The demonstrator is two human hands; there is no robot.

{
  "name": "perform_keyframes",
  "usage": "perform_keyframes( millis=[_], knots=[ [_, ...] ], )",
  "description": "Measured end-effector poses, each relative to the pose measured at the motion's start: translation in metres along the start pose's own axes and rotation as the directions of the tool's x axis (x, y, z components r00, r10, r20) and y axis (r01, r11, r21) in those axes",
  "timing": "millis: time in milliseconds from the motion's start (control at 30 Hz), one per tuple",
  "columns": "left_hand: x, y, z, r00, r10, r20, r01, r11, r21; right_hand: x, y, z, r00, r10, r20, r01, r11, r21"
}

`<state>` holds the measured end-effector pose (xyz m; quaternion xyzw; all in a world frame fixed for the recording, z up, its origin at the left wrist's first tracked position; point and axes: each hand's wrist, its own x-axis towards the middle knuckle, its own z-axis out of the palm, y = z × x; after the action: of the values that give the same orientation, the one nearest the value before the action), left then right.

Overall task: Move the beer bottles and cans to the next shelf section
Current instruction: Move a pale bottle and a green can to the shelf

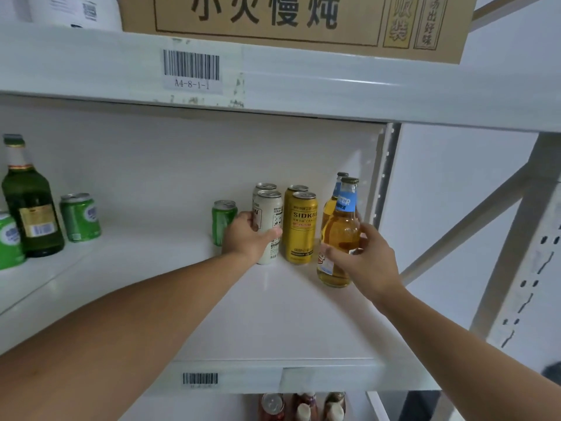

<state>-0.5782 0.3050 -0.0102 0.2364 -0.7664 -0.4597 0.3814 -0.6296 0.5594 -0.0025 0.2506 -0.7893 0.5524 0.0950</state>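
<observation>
Mid-frame, left hand (247, 235) wrapped round white can (268, 226); right hand (364, 262) clasping amber bottle (340, 238), both upright on shelf (273, 314), likely gripped together to carry two at once. Yellow can (300, 227) wedged between, touching close. Green can (223, 221) behind left hand; green bottle (30, 202) far left.

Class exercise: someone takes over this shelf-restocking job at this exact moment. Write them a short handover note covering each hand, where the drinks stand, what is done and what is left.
Left hand: grips the front white can.
Right hand: holds the front amber bottle, blue neck label.
Right group: another white can, two yellow cans, a second amber bottle behind, and one green can.
Far left: a green bottle and two green cans.
Done or left: one frame cannot show which group is the destination.
</observation>
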Motion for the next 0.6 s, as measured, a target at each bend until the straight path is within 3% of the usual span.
perform_keyframes(
  millis=[233,400,600],
  knots=[
    [0.005,-0.002,0.004,1.000,0.001,-0.011,0.000,0.999,0.036,0.012,0.024,-0.009,0.998,0.039,-0.054,-0.042,0.997,-0.062],
    [0.009,0.000,0.003,1.000,0.008,0.007,-0.009,0.997,0.077,0.017,0.035,-0.008,0.991,0.097,-0.089,-0.099,0.995,-0.013],
    [0.008,0.001,0.001,1.000,-0.006,0.015,0.004,0.995,0.098,0.028,0.041,-0.004,0.991,0.129,-0.045,-0.129,0.992,0.004]
  ],
)
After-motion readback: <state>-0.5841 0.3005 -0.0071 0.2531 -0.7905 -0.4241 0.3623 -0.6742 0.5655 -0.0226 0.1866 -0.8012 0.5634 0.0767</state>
